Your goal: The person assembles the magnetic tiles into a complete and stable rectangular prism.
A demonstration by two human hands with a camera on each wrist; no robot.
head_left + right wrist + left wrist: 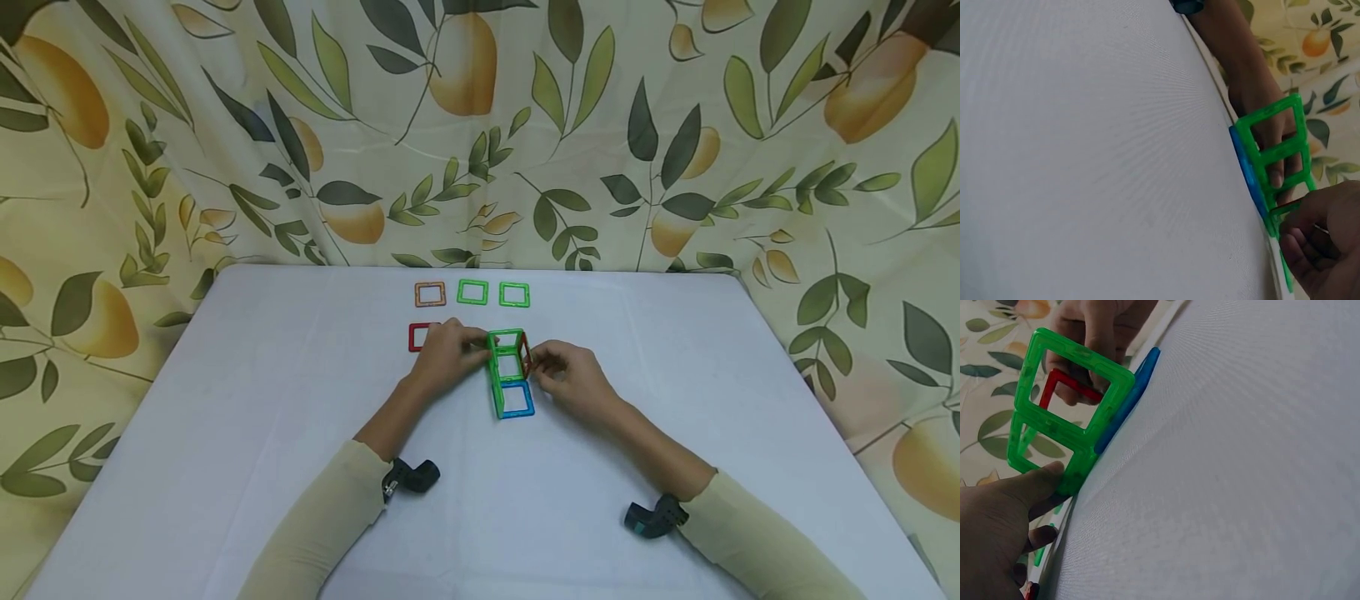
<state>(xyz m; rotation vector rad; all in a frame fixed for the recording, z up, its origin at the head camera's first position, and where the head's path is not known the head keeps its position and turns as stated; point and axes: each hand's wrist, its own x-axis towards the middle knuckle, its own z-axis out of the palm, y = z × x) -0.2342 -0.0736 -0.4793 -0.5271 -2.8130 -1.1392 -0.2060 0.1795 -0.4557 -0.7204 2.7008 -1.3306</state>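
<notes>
Several square-framed magnetic tiles form a small structure at the middle of the table. Two joined green tiles (1079, 425) stand upright as its left wall. A blue tile (517, 400) lies flat in front, and further green tiles make up the back part. The left hand (450, 354) pinches the far lower part of the green wall, its thumb (1041, 481) on the frame. On the other side, the right hand (577, 379) holds a red tile (525, 356) standing at the structure's right. Its fingers partly hide that red tile in the right wrist view.
Behind the structure lie an orange tile (431, 294) and two green tiles, one green tile (472, 292) left of the other green tile (514, 295). Another red tile (414, 337) is partly covered by the left hand. A patterned curtain (480, 167) hangs behind the white table (300, 375).
</notes>
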